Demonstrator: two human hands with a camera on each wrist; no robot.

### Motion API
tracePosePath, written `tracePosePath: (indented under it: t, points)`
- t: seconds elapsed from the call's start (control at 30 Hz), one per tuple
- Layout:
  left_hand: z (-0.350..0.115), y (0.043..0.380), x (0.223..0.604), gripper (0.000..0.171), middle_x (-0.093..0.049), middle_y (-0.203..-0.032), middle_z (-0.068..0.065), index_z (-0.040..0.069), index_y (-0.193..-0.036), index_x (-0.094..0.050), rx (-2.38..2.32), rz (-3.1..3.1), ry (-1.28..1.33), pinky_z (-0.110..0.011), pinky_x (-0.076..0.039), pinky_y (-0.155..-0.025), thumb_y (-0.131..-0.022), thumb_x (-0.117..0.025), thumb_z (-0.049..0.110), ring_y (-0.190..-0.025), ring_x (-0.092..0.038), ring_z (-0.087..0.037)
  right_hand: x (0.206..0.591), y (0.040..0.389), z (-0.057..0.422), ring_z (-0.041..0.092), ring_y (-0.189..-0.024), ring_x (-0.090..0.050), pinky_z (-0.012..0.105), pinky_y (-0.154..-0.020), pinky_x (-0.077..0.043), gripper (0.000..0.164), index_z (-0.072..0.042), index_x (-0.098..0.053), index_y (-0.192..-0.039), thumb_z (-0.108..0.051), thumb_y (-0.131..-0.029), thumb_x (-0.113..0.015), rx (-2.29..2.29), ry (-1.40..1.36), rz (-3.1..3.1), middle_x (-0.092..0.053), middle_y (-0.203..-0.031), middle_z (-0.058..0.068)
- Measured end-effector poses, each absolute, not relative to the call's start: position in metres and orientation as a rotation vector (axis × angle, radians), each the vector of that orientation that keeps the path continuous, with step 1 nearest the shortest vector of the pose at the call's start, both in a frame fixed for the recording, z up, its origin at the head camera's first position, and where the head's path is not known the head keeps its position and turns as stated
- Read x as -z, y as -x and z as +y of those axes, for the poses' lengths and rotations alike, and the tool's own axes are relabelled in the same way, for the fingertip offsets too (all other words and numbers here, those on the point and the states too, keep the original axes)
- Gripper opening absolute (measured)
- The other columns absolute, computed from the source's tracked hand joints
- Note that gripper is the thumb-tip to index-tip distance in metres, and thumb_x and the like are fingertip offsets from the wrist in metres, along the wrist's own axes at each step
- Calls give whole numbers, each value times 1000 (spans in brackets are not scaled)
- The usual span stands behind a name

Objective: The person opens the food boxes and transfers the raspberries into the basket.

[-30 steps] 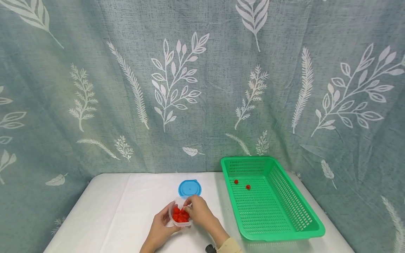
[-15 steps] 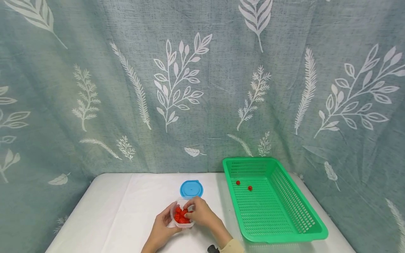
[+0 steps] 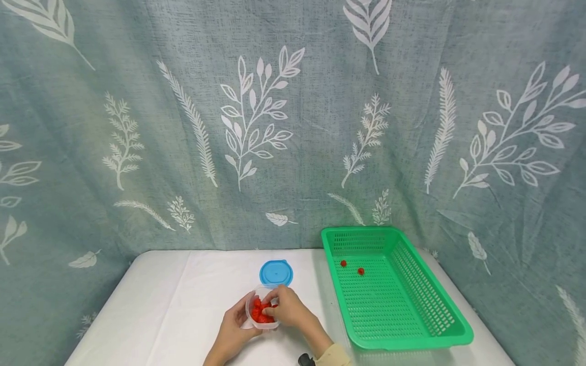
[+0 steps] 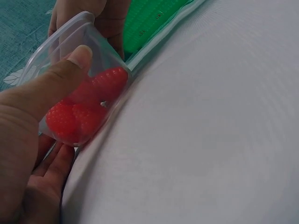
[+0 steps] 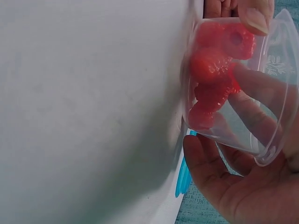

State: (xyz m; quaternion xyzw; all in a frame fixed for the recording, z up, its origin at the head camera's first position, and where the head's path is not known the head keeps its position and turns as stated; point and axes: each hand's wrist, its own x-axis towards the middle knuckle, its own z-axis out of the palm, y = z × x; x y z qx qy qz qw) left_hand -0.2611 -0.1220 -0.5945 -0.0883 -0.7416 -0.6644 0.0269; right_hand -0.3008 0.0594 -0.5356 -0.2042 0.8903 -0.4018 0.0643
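Observation:
A small clear plastic container with several red raspberries sits near the front of the white table. My left hand grips it from the left, thumb on the near wall and fingers around the far side, as the left wrist view shows. From the right, my right hand reaches over the rim into the container. Two of its fingertips pinch a raspberry among the others, seen through the clear wall in the right wrist view; its other fingers stay outside the wall.
A blue lid lies flat just behind the container. To the right stands a large green perforated basket, with two raspberries near its back left. A patterned curtain hangs behind the table.
My right fingers have dipped lower among the raspberries, which have shifted slightly in the container. The left hand keeps its hold; lid and basket stay put.

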Motion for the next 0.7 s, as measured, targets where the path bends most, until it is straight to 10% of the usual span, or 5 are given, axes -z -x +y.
tracePosePath:
  t: [0.7]
  points:
    - [-122,261,596,87,-51,-152,-17,3,-151,-47,2048,-2293,288,-44,-38,-117,-75,-89,7,-145,-43,-37,542,303,61,19,-90,-54,27,-72,-52,8,-7,-78,-94,-14,-90,-77,1224,630,2702,-60,-94,1]
